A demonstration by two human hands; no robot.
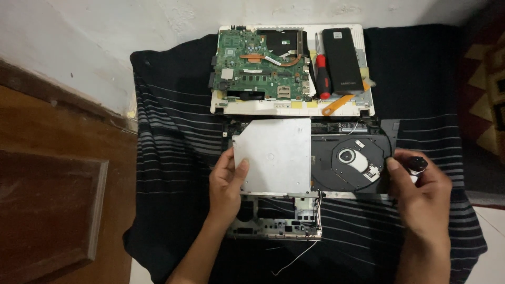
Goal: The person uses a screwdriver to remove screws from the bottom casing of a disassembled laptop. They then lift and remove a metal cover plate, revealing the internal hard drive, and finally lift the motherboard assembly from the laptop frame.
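Observation:
A laptop optical drive lies across a dismantled laptop base (273, 226). Its silver metal case (276, 158) is on the left and its black disc tray (350, 163) is slid out to the right. My left hand (227, 181) grips the left edge of the silver case, thumb on top. My right hand (421, 184) holds the right front edge of the black tray, and a small black cylindrical object (418, 164) rests between its fingers.
Beyond the drive a white laptop shell (363, 108) carries a green motherboard (260, 63), a red-handled screwdriver (322, 73), a black rectangular drive (342, 60) and an orange pry tool (339, 104). All lies on a dark striped cloth (173, 137); wooden floor at left.

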